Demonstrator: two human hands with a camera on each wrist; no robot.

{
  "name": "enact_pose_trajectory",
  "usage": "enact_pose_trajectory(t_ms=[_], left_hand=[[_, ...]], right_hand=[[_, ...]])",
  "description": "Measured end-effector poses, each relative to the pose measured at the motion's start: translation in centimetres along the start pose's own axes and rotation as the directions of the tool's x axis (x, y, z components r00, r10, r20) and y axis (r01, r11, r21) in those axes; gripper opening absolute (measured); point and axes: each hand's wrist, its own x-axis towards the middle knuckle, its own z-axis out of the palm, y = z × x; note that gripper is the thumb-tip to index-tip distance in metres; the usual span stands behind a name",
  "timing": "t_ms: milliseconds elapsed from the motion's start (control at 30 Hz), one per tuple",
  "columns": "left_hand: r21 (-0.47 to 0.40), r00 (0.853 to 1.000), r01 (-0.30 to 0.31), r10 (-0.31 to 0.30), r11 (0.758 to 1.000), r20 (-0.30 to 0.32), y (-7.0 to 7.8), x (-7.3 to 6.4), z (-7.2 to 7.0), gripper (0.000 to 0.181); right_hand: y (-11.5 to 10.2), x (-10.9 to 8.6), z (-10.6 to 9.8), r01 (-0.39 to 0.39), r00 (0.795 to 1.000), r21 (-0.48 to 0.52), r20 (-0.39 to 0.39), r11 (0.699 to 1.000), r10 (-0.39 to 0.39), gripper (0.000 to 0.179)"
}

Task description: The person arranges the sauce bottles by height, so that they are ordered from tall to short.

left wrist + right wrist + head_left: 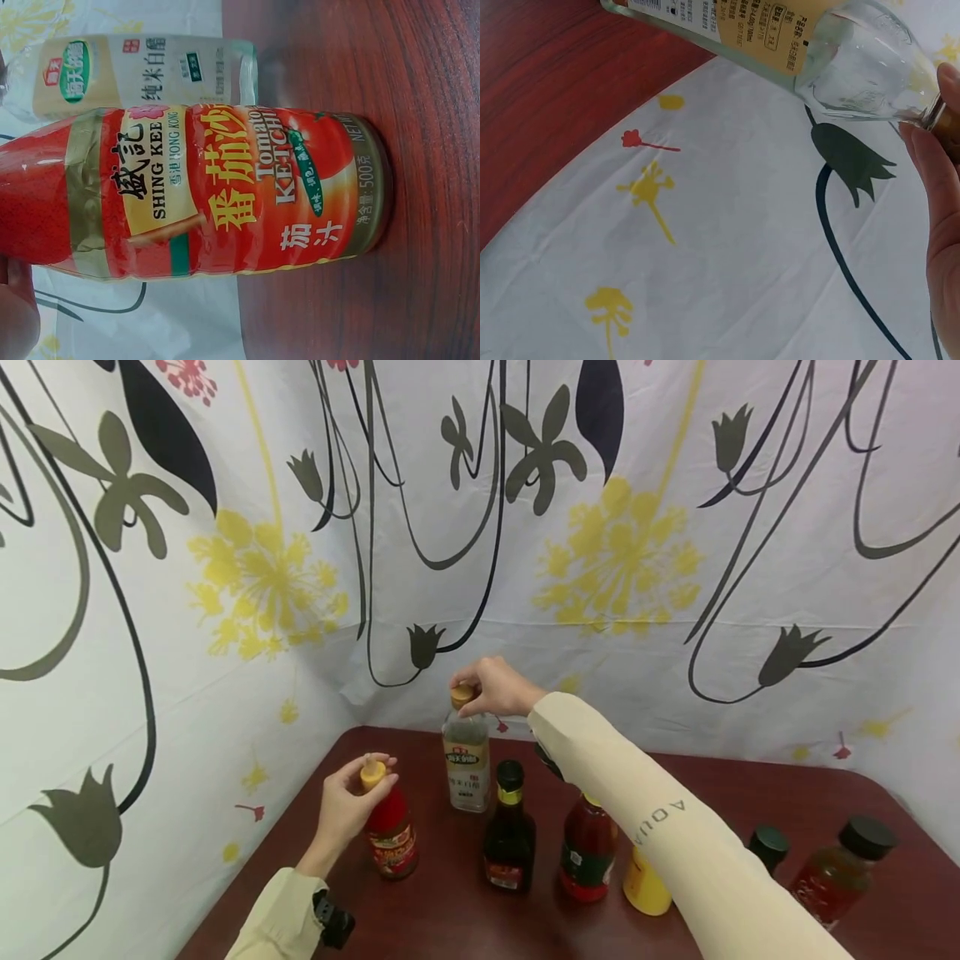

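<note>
At the left of the table, my left hand [343,802] pinches the yellow cap [372,773] of a red tomato ketchup bottle [393,843]. The left wrist view shows this ketchup bottle [240,187] up close, its label facing the camera. Farther back, my right hand [501,685] holds a clear glass bottle of white rice vinegar [467,772] by its gold-brown cap [462,695], thumb and fingers around it. In the right wrist view the vinegar bottle's glass shoulder [862,64] shows below the fingers. Both bottles are upright.
A dark sauce bottle [510,843] stands right of the vinegar. Beyond it are a red bottle with a dark green label [587,852], a yellow container [647,885] partly behind my right sleeve, and black-capped jars [840,872]. Patterned white cloth [480,585] hangs behind the table.
</note>
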Motion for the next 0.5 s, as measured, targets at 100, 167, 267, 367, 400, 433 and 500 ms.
enact_pose_trajectory(t_ms=[100,167,267,367,400,433,500], left_hand=[[0.005,1.0,0.02,-0.02,1.0,-0.017,0.1,0.0,0.1,0.024],[0.015,1.0,0.015,-0.015,1.0,-0.022,-0.6,0.1,0.1,0.025],[0.023,0.999,-0.01,0.011,1.0,-0.041,-1.9,0.2,0.0,0.025],[0.035,0.997,-0.06,0.062,0.998,-0.05,-2.2,0.2,0.1,0.024],[0.0,0.995,-0.094,0.094,0.996,-0.038,-4.0,0.2,-0.1,0.024],[-0.004,0.993,-0.109,0.109,0.994,-0.038,-4.1,0.2,-0.1,0.024],[-0.007,0.992,-0.121,0.121,0.993,-0.035,-4.2,0.2,-0.1,0.024]], right_hand=[[0.5,0.5,0.4,0.0,1.0,-0.008,-0.01,1.0,0.0,0.034],[0.7,0.8,0.5,0.001,1.0,-0.004,-0.015,1.0,-0.001,0.034],[0.9,1.1,0.7,0.016,1.0,-0.001,-0.012,1.0,-0.016,0.034],[1.0,1.3,0.8,0.039,0.999,-0.001,-0.009,0.999,-0.039,0.033],[1.1,1.4,0.9,0.047,0.999,-0.004,-0.01,0.999,-0.047,0.032],[1.2,1.4,0.9,0.054,0.998,-0.003,-0.01,0.999,-0.054,0.032],[1.3,1.6,1.1,0.061,0.998,-0.002,-0.014,0.998,-0.061,0.031]])
